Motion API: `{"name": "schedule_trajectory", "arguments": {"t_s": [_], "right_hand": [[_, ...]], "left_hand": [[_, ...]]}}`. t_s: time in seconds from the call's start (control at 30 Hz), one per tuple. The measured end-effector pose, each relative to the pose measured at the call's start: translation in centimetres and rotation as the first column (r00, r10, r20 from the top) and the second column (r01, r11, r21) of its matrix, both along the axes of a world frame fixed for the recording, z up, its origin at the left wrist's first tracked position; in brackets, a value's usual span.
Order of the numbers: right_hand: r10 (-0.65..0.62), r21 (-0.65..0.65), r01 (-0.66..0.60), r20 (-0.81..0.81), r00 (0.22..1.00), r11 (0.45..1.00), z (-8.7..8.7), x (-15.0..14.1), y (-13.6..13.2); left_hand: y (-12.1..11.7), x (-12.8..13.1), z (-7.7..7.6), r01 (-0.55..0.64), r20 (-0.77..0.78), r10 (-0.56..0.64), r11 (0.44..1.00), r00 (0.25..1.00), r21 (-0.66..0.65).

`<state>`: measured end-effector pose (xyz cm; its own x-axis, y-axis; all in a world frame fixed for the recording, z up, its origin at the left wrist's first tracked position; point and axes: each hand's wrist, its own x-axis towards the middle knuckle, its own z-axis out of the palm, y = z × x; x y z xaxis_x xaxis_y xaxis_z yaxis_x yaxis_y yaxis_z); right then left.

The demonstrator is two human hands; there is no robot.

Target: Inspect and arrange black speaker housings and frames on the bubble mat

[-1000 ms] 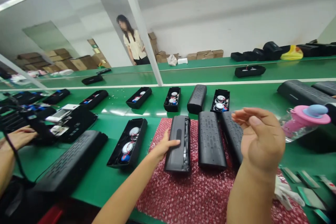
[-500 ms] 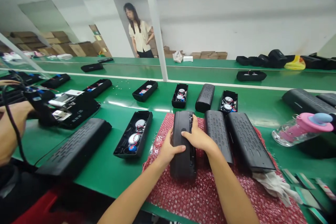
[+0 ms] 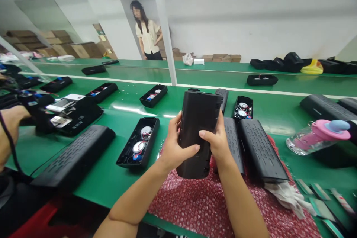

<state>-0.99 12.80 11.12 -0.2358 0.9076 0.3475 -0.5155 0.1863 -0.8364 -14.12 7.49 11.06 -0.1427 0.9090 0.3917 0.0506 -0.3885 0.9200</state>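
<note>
Both hands are holding a black speaker case (image 3: 198, 134) up off the red bubble wrap (image 3: 206, 204) at the bench's near edge. The left hand (image 3: 173, 148) is gripping its left side with fingers curled and thumb across the front, while the right hand (image 3: 216, 142) is clasping the right side likewise. Two ribbed shells (image 3: 259, 148) are lying on the wrap just right of it.

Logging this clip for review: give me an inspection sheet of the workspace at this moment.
Surface: green bench; red bubble wrap under the hands.
Job's things: black speaker case, lifted off the wrap, smooth side toward the camera.
Hands: left hand grips the case's left edge; right hand grips its right edge.
Clutter: two grilled speaker shells on the wrap; open case half with drivers; more open halves behind; pink-capped clear bottle; white rag.
Cables: black cord at another person's hand, far left.
Surroundings: white post; a person standing; cardboard boxes by the wall.
</note>
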Motion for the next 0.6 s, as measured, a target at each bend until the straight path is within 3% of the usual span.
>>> {"name": "schedule_trajectory", "arguments": {"t_s": [0.13,0.27,0.4,0.53,0.6], "right_hand": [[-0.149,0.031,0.148,0.007,0.989,0.988,0.3,0.9,0.1],[-0.208,0.093,0.204,0.035,0.978,0.975,1.1,1.8,-0.4],[-0.284,0.158,0.264,0.121,0.951,0.952,1.8,2.9,-1.6],[-0.296,0.18,0.263,0.191,0.936,0.948,2.4,3.8,-3.0],[-0.285,0.168,0.253,0.202,0.937,0.953,2.6,4.1,-3.5]], "left_hand": [[1.3,1.2,0.3,0.092,-0.02,-0.092,0.996,0.996,0.021],[1.8,1.8,0.1,0.141,0.041,-0.144,0.989,0.989,0.053],[1.2,2.7,0.5,0.041,0.045,-0.043,0.998,0.998,0.05],[-0.5,3.5,1.4,-0.097,0.06,0.101,0.994,0.993,-0.056],[-1.1,3.2,1.4,-0.113,0.037,0.118,0.987,0.992,-0.115]]}}
